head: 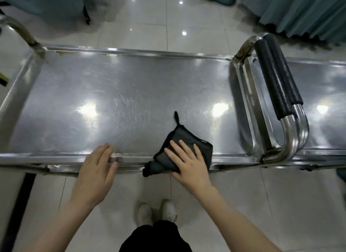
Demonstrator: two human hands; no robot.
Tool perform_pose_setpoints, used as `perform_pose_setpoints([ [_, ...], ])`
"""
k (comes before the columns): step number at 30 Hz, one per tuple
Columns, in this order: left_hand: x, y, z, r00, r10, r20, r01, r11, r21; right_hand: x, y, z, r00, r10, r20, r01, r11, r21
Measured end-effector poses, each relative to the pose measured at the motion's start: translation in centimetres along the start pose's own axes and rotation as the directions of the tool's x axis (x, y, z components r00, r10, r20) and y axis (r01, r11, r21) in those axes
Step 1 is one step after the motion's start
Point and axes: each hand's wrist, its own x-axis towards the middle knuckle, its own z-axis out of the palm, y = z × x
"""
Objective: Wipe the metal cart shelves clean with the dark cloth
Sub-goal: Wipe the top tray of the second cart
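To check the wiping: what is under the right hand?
The dark cloth lies under the right hand, pressed on the near rim of the shelf; one end hangs over the edge. The metal beneath the cloth is covered and cannot be seen.

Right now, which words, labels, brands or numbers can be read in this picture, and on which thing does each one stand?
No text can be read here.
The small tag on the edge of the dark cloth: pale marks, too small and blurred to read.
On the metal cart shelf and the black foam grips: no lettering visible.
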Motion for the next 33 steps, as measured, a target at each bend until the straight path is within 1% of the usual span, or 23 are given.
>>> perform_pose_setpoints([
  [2, 0.0, 1.3, 0.6, 0.997, 0.051, 0.053, -0.053, 0.997, 0.055, -2.9, 6.3, -1.0, 0.993, 0.115, 0.028, -0.114, 0.993, -0.033],
  [4, -0.1, 2.5, 1.2, 0.998, 0.013, 0.059, -0.015, 0.999, 0.034, -5.0, 11.4, -2.3, 0.956, 0.275, 0.102, -0.274, 0.961, -0.029],
  [6, -0.2, 3.2, 1.7, 0.999, -0.038, 0.021, 0.039, 0.999, -0.036, -5.6, 13.1, -2.8, 0.920, 0.370, 0.127, -0.369, 0.929, -0.030],
  [8, -0.3, 3.4, 1.9, 0.999, -0.037, 0.001, 0.037, 0.997, -0.064, -4.4, 10.9, -2.6, 0.920, 0.378, 0.100, -0.374, 0.926, -0.057],
  [9, -0.4, 3.3, 1.8, 1.000, -0.022, -0.003, 0.022, 0.998, -0.065, -3.2, 8.8, -2.4, 0.935, 0.340, 0.100, -0.336, 0.940, -0.060],
  [10, -0.5, 3.3, 1.7, 1.000, -0.005, -0.007, 0.004, 0.998, -0.069, -1.8, 6.2, -2.0, 0.959, 0.269, 0.095, -0.265, 0.963, -0.049],
  [12, -0.5, 2.9, 1.5, 1.000, 0.021, -0.021, -0.023, 0.997, -0.077, 2.0, 0.8, -1.2, 0.995, 0.074, 0.069, -0.073, 0.997, -0.013],
  [14, -0.6, 2.0, 1.3, 0.999, 0.005, -0.043, -0.008, 0.998, -0.069, 5.9, -4.1, -0.7, 0.987, -0.124, 0.101, 0.122, 0.992, 0.025],
  [15, -0.7, 1.5, 1.1, 0.999, -0.022, -0.048, 0.018, 0.997, -0.069, 7.4, -5.8, -0.5, 0.972, -0.188, 0.143, 0.184, 0.982, 0.040],
  [16, -0.8, 0.9, 0.8, 0.998, -0.047, -0.052, 0.043, 0.996, -0.073, 8.3, -6.7, -0.5, 0.958, -0.221, 0.183, 0.216, 0.975, 0.048],
  [18, -1.0, -0.4, 0.2, 0.996, -0.073, -0.046, 0.070, 0.996, -0.054, 8.2, -5.7, -0.7, 0.945, -0.262, 0.194, 0.261, 0.965, 0.033],
  [21, -1.8, -2.3, -0.4, 0.995, -0.093, -0.026, 0.095, 0.994, 0.056, 4.4, 0.0, -1.8, 0.945, -0.299, 0.133, 0.306, 0.951, -0.036],
  [23, -2.4, -3.4, -0.6, 0.995, -0.095, -0.027, 0.098, 0.988, 0.121, 1.3, 5.1, -2.3, 0.964, -0.235, 0.122, 0.249, 0.963, -0.108],
  [25, -3.0, -4.2, -0.6, 0.993, -0.112, -0.041, 0.118, 0.979, 0.166, -1.4, 9.5, -2.6, 0.977, -0.137, 0.166, 0.164, 0.974, -0.160],
  [27, -3.5, -4.7, -0.5, 0.987, -0.145, -0.064, 0.154, 0.973, 0.172, -2.4, 11.4, -2.7, 0.975, -0.112, 0.192, 0.150, 0.969, -0.195],
  [29, -3.9, -5.1, -0.5, 0.985, -0.159, -0.068, 0.168, 0.972, 0.162, -1.2, 10.1, -2.4, 0.969, -0.164, 0.184, 0.202, 0.957, -0.209],
  [30, -4.0, -5.4, -0.6, 0.987, -0.144, -0.067, 0.153, 0.976, 0.158, 0.1, 8.4, -2.3, 0.961, -0.216, 0.175, 0.251, 0.946, -0.208],
  [32, -4.1, -6.0, -1.1, 0.990, -0.125, -0.060, 0.133, 0.979, 0.156, 3.5, 2.9, -1.9, 0.927, -0.345, 0.144, 0.367, 0.914, -0.174],
  [33, -4.1, -6.4, -1.4, 0.991, -0.120, -0.055, 0.127, 0.981, 0.149, 5.6, -0.5, -1.7, 0.912, -0.385, 0.138, 0.402, 0.906, -0.132],
])
